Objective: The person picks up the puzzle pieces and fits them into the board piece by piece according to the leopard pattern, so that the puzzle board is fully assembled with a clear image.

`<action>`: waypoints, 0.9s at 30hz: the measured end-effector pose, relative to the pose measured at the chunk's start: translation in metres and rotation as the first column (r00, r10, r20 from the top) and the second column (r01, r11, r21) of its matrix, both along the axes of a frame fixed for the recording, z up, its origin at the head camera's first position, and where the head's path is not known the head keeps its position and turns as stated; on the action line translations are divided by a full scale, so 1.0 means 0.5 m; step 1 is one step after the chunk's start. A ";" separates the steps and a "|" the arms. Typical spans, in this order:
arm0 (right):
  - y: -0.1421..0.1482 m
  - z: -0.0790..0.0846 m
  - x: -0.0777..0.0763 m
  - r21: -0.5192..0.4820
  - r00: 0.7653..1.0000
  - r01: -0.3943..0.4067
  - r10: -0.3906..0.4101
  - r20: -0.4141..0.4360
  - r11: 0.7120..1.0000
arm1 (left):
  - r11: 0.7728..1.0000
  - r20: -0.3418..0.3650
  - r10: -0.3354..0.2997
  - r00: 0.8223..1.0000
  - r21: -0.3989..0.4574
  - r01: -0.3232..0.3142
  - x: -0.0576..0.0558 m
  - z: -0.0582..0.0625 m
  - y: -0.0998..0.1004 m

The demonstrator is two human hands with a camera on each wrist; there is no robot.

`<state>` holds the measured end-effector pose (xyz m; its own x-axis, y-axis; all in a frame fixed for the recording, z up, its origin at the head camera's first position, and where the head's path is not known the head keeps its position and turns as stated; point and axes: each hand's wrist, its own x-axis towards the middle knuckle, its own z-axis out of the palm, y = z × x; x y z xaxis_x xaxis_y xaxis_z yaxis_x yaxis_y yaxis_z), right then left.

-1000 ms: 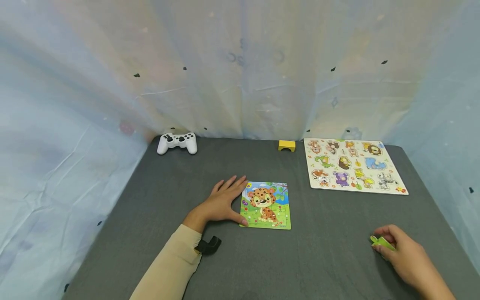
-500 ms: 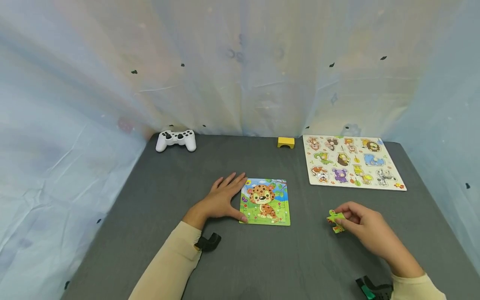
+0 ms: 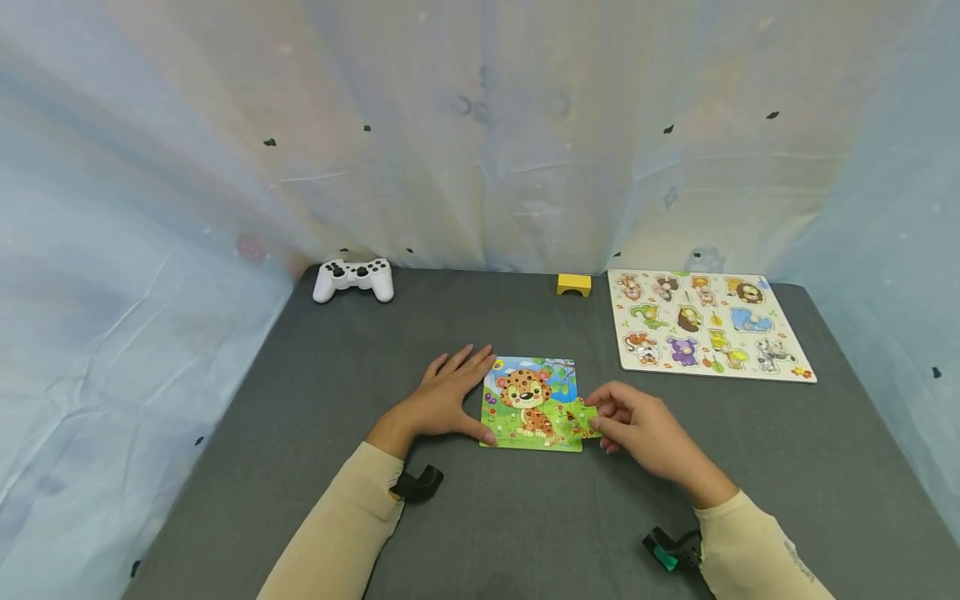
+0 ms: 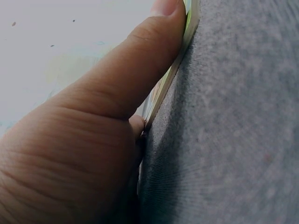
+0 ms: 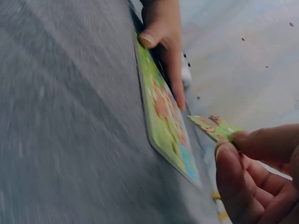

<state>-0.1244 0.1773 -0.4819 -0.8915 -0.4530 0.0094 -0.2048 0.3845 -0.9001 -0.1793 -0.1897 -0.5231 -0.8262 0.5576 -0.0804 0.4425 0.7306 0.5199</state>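
Observation:
A small square jigsaw board point(image 3: 517, 379) with a spotted leopard cub on a green and blue ground lies flat on the table. My left hand point(image 3: 442, 406) rests at its left edge, fingers spread and thumb on the lower left corner; in the left wrist view the thumb point(image 4: 140, 60) lies along the board's edge. Between thumb and fingers, my right hand point(image 3: 648, 433) pinches a green jigsaw piece point(image 3: 587, 421) over the board's lower right side. The right wrist view shows the piece point(image 5: 212, 127) raised and apart from the board point(image 5: 163, 112).
A white game controller point(image 3: 353, 280) lies at the back left of the dark grey table point(image 3: 480, 525). A yellow arch block point(image 3: 573, 285) stands at the back, left of a wooden animal puzzle board point(image 3: 708, 375). Pale sheeting point(image 3: 480, 167) hangs behind.
My right hand has carried the jigsaw piece leftward from the table's right side to the leopard board's right edge. My left hand keeps its place.

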 end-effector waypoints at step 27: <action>-0.056 -0.082 0.022 0.108 0.941 0.095 -0.054 -0.334 0.990 | 1.000 0.017 -0.013 1.000 0.011 0.013 -0.001 0.009 0.001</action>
